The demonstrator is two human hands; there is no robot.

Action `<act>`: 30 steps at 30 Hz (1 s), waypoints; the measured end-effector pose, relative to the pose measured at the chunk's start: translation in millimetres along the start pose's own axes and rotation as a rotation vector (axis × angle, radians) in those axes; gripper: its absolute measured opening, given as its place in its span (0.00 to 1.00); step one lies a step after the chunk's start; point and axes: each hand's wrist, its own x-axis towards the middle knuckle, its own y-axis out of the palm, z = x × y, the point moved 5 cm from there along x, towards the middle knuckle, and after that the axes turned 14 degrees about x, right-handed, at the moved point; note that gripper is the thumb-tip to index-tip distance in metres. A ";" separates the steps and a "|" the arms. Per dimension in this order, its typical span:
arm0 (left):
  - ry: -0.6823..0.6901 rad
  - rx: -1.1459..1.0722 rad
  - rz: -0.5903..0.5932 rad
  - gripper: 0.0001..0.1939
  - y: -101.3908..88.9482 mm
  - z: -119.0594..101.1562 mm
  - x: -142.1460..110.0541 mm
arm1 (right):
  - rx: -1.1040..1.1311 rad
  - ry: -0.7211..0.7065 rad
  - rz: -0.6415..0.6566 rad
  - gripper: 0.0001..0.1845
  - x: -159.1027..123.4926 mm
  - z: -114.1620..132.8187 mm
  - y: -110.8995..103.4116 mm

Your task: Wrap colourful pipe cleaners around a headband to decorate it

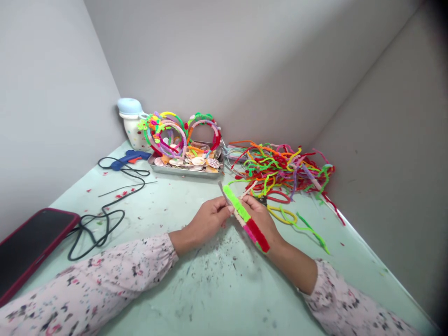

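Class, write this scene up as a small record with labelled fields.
Left hand: pinching a fuzzy-wrapped band
Right hand: gripping the same band
Band colours: green, red, pink, cream
Tray: metal, holding seashells
Hoops: several, colourful, standing at the tray
Right of tray: tangled fuzzy stems
Left of tray: blue tool, lidded cup
Near left sleeve: phone

Fuzzy band (pixel 238 204), slanted between left hand (pixel 210 219) and right hand (pixel 262 219), one side neon green then red, other cream, magenta, green, red end over right wrist, pale strand (pixel 250 187) at right fingertips
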 end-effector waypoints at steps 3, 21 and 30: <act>-0.044 0.029 -0.043 0.14 -2.4 1.4 -0.3 | 0.040 -0.033 0.048 0.14 2.7 -1.1 -0.2; -0.108 0.058 -0.222 0.11 -12.9 3.1 -0.2 | 0.011 0.082 0.148 0.10 0.8 -4.4 3.5; -0.207 0.106 -0.240 0.12 -13.6 10.1 3.1 | -0.111 0.025 0.135 0.09 -2.2 -3.6 6.1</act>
